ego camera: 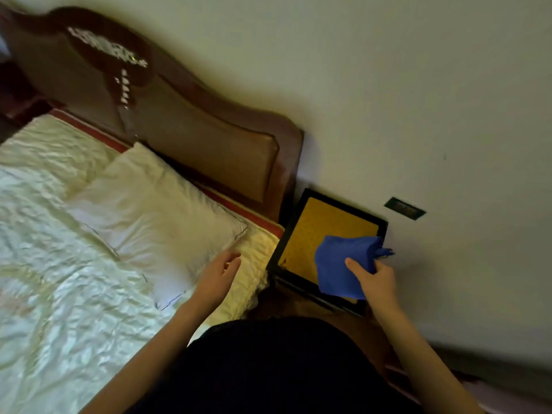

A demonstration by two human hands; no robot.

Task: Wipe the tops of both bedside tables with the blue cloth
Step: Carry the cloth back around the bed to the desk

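Blue cloth (343,265) held over the bedside table (316,225) by the right hand (378,282).

The cloth hung bunched from the right hand's closed fingers, thumb pressed on its front, draping across the near right part of the table's yellow top inside its dark frame; whether it touched the surface could not be told. The left hand (218,277) hovered apart from it over the bed's edge, fingers loosely spread and holding nothing. The table sat in the corner between the wall (418,100) and the brown headboard (185,127), just beside the mattress. A white pillow (155,216) lay near the left hand on the rumpled bedding (59,279). A dark wall plate (405,208) sat just beyond the table.
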